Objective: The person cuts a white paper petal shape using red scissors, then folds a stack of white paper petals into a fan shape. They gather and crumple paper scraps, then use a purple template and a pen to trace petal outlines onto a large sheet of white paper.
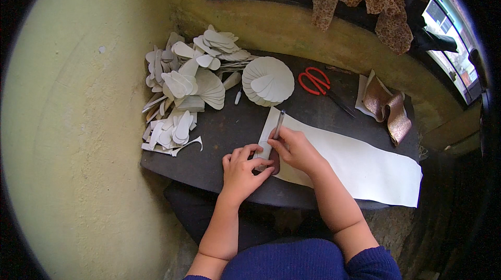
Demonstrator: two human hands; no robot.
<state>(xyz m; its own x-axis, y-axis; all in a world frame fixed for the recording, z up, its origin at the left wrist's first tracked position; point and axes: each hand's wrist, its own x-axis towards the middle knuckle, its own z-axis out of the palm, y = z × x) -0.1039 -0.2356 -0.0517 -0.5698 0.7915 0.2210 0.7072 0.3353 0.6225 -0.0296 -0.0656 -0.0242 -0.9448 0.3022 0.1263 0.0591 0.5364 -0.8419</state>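
A pen (281, 118) with a clear barrel stands nearly upright in my right hand (298, 150), its fingers closed round the lower part. The tip is hidden by the hand. Under both hands lies the left end of a long white sheet (349, 162), which looks like stiff paper or thin board. A small brown rounded piece (275, 160) rests on that end, partly covered by my fingers. My left hand (241, 173) is bent over it, thumb and fingertips pressing the brown piece against the sheet.
Cut white rounded pieces (177, 84) are heaped at the back left of the dark table (219, 139). Beside them lie a fanned white stack (268, 81), a small white pen-like object (238, 97) and red-handled scissors (318, 82). Shiny brown material (389, 110) curls at the right.
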